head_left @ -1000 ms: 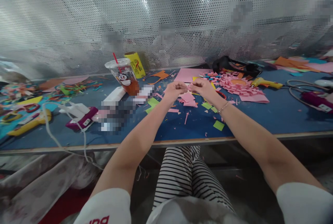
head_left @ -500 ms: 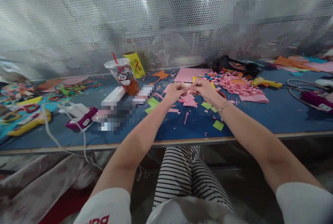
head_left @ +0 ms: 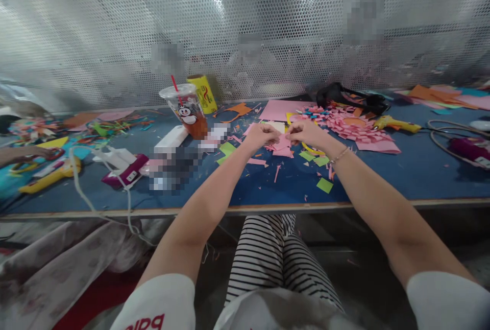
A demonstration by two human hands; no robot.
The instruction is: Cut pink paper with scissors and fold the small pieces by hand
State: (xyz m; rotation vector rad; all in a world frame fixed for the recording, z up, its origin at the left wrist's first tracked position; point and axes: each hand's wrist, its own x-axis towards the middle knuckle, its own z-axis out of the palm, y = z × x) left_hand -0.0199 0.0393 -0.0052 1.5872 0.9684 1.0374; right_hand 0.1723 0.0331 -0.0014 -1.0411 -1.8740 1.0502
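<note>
Pink paper (head_left: 283, 142) seems pinched by my left hand (head_left: 261, 136) and right hand (head_left: 307, 133), both grips nearly closed; light, even pressure suits it.

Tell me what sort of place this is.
Probably a shared paper-craft workspace. Paper scraps litter the blue tabletop, a fringed pink paper piece lies on it, and what looks like a yellow glue gun rests nearby. Another person's hand shows at far left.
</note>
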